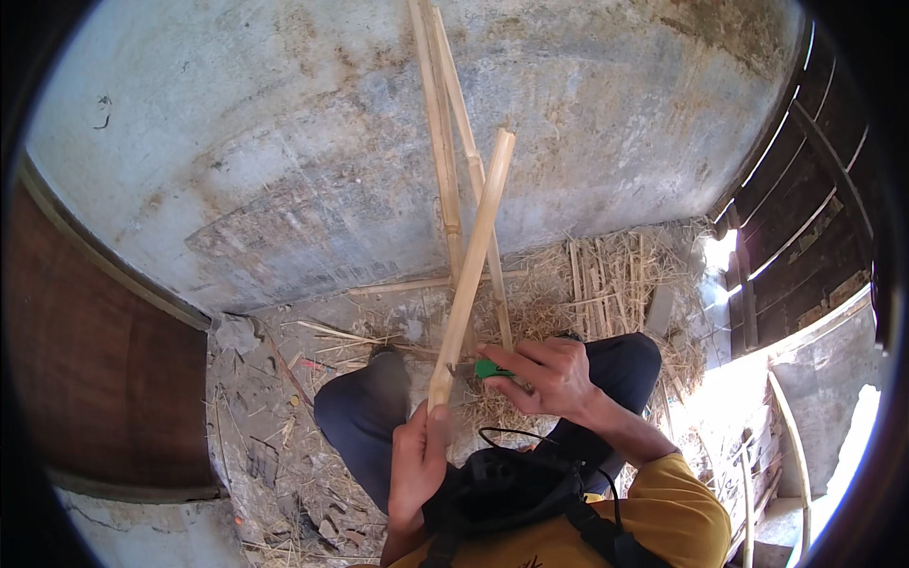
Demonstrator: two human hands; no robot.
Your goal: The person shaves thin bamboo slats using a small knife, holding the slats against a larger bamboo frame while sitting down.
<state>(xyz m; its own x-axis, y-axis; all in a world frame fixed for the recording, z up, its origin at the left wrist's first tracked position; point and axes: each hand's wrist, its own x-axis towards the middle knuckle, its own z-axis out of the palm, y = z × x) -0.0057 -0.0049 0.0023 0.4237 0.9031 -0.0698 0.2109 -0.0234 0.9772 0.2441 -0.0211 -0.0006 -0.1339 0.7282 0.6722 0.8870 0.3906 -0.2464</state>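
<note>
My left hand (418, 458) is closed around the lower end of a pale split bamboo strip (481, 237). The strip slants up and away from me, its far end raised in front of the wall. In my right hand (551, 379) is a small green-handled tool (491, 367), gripped with curled fingers just right of the strip. A short dark part of the tool reaches the strip's edge above my left hand; whether it is a blade I cannot tell.
Two long bamboo strips (439, 142) lean on the grey wall (312, 170) behind. A bundle of thin sticks (597, 284) lies among shavings (530, 322) at the back right. A brown panel (114, 350) stands at the left. My bent knees flank the work.
</note>
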